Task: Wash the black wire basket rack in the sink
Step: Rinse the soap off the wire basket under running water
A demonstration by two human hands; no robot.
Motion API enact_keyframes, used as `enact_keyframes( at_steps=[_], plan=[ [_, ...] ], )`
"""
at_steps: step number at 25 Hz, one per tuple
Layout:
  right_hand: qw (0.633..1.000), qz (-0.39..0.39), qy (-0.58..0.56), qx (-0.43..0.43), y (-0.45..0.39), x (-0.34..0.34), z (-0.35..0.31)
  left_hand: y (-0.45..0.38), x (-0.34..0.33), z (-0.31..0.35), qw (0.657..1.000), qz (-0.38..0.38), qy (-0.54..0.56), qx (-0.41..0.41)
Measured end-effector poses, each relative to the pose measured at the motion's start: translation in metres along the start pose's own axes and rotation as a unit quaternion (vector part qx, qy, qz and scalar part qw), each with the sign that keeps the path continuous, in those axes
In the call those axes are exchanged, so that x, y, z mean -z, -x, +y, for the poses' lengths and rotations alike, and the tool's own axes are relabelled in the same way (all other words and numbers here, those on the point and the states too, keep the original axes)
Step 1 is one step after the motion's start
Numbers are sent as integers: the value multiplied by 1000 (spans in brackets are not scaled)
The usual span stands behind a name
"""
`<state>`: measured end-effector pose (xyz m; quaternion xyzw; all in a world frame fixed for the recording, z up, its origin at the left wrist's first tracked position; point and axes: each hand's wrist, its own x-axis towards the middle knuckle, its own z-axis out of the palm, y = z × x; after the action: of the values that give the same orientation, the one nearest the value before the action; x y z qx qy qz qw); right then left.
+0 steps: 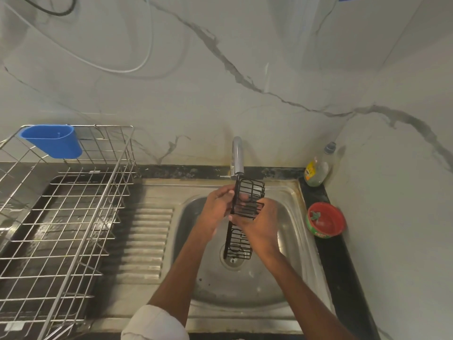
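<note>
A long black wire basket rack (250, 190) hangs upright over the steel sink (291, 244), its top just under the chrome faucet (237, 155) and its lower end above the drain. My left hand (215, 209) grips the rack's left edge near the top. From the right, my right hand (259, 224) holds the rack at its middle, fingers curled round the wires. The rack's middle is partly hidden by both hands. I cannot tell whether water runs from the faucet.
A large steel wire dish rack (73, 229) with a blue plastic cup holder (55, 141) fills the counter at left. A soap bottle (317, 168) and a red bowl (326, 220) stand on the dark ledge right of the sink. Marble wall behind.
</note>
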<state>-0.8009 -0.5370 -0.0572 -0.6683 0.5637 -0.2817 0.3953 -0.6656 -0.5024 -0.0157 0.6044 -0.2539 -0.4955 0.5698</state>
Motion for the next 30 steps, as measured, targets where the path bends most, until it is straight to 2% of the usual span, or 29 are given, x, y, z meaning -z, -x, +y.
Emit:
enact_keyframes(
  at_steps=[3, 12, 17, 22, 25, 30],
  plan=[
    [1000, -11, 4, -16, -23, -13, 17, -3, 7, -3, 999, 9, 36, 20],
    [998, 8, -44, -35, -51, -17, 15, -5, 12, -8, 1000, -13, 7, -2],
    [999, -20, -41, -28, -22, -6, -6, -10, 19, -12, 998, 50, 32, -5],
    [1000, 0, 20, 24, 23, 8, -18, -3, 22, -17, 999, 34, 29, -15],
    [1000, 14, 23, 12, 22, 9, -21, 1, 17, -19, 999, 24, -22, -32],
    [999, 6, 30, 16, 21, 6, -21, -5, 18, -11, 999, 33, 9, -24]
  ],
)
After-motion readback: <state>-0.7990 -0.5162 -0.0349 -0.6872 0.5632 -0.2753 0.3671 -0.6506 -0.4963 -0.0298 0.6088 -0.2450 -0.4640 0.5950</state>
